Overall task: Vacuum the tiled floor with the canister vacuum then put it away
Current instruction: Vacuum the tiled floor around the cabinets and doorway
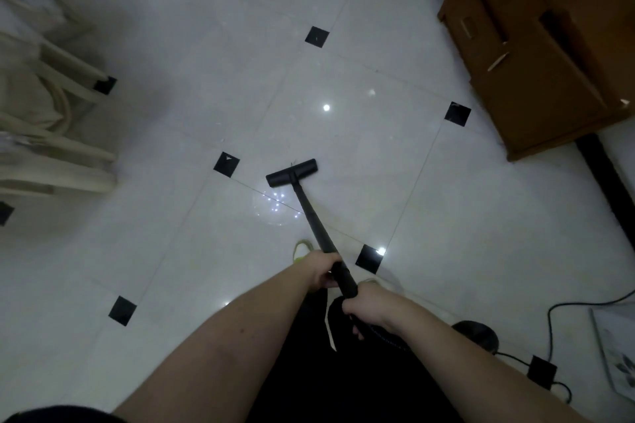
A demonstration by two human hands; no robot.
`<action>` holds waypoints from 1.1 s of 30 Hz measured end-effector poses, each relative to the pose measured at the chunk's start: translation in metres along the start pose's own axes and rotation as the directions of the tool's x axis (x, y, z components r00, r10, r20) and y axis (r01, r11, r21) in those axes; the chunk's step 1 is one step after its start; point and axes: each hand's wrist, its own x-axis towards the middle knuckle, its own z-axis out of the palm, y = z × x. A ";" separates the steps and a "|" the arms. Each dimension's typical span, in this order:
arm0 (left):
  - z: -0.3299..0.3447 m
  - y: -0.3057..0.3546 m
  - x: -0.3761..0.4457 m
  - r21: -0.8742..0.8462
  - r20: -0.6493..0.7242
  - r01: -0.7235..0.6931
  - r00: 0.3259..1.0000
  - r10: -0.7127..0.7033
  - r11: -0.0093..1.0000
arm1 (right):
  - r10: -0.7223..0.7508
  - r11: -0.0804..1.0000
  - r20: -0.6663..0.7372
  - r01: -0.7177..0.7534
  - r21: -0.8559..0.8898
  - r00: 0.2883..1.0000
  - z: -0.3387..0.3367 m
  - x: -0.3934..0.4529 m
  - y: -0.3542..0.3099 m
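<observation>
1. We see the black floor nozzle (291, 172) of the vacuum lying flat on the tiled floor (192, 86), about mid-frame, just beyond a seam between two large white tiles.
2. The black wand (311, 216) runs from the nozzle back and down toward us, tilted, ending in our grasp.
3. Our left hand (322, 269) is curled round the wand higher along the tube, fingers wrapped over it.
4. Our right hand (364, 307) grips the wand's near end just behind the left, fingers closed round it; the two hands sit close together on the tube.
5. A dark rounded body (476, 335), likely the canister, sits on the floor just to the right of our right forearm; it is too dim to tell more.
6. A black cord (563, 307) loops across the floor at the right, near a small black box (542, 371).
7. One yellow-green shoe tip (302, 249) shows beside the wand, just beyond the left hand.
8. The floor carries small black diamond insets (316, 36) at the tile corners and bright light reflections.
9. A brown wooden cabinet (536, 55) with drawers stands at the upper right.
10. Pale chair legs (68, 148) stand at the left edge, well apart from the nozzle.
</observation>
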 end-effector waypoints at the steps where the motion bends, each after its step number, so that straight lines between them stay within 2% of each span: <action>1: -0.003 0.004 0.001 -0.003 0.001 -0.004 1.000 0.004 1.000 | -0.002 1.000 0.002 0.002 -0.001 1.000 0.001 0.003 -0.004; 10: -0.041 0.045 0.022 0.025 -0.005 -0.035 0.999 0.036 0.999 | 0.007 1.000 0.004 -0.007 -0.028 1.000 0.005 0.036 -0.053; 16: -0.065 0.068 0.018 0.087 -0.002 -0.045 0.999 0.045 0.995 | 0.009 1.000 0.002 -0.009 0.023 1.000 0.017 0.041 -0.079; 20: -0.066 0.059 0.017 0.071 0.020 -0.035 0.999 0.034 0.997 | 0.008 0.999 -0.003 -0.008 0.053 1.000 0.022 0.041 -0.070; 25: -0.048 0.033 0.007 0.045 0.036 -0.020 0.999 0.019 0.999 | 0.028 1.000 -0.053 -0.028 0.010 0.998 0.023 0.033 -0.037; 33: -0.024 -0.001 -0.017 -0.045 0.062 0.007 0.998 -0.004 0.999 | 0.019 0.998 -0.025 -0.021 -0.060 1.000 0.022 0.009 -0.006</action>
